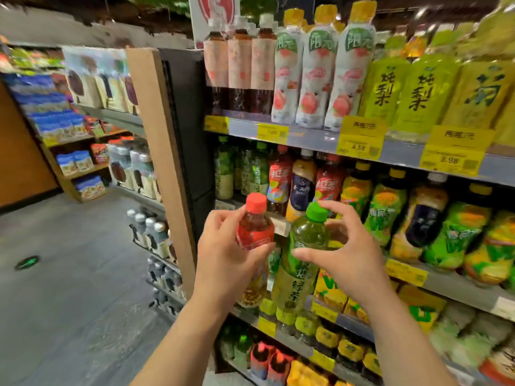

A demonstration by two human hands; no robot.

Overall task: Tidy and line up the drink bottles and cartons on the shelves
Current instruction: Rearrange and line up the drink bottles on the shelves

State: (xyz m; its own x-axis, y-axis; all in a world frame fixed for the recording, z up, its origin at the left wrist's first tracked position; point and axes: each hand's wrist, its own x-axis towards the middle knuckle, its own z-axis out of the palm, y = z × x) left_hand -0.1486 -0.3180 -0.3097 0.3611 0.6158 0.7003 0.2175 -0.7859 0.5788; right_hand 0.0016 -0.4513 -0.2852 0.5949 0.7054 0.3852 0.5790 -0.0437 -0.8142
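Note:
My left hand (223,252) grips a red-capped bottle (255,222) of reddish tea by its upper body, held out in front of the middle shelf. My right hand (345,252) holds a green-capped green tea bottle (303,246) just to the right, thumb across its front and fingers curled behind its neck. The two bottles are side by side, close but apart, both roughly upright. Behind them stands the middle shelf row of mixed bottles (356,190), green, red, dark and yellow ones.
The top shelf (306,135) carries dark tea, peach and yellow-green bottles with yellow price tags. Lower shelves (348,324) hold yellow cartons and small bottles. A cardboard-coloured end panel (158,151) bounds the shelving on the left; an aisle floor (69,274) and snack shelves lie beyond.

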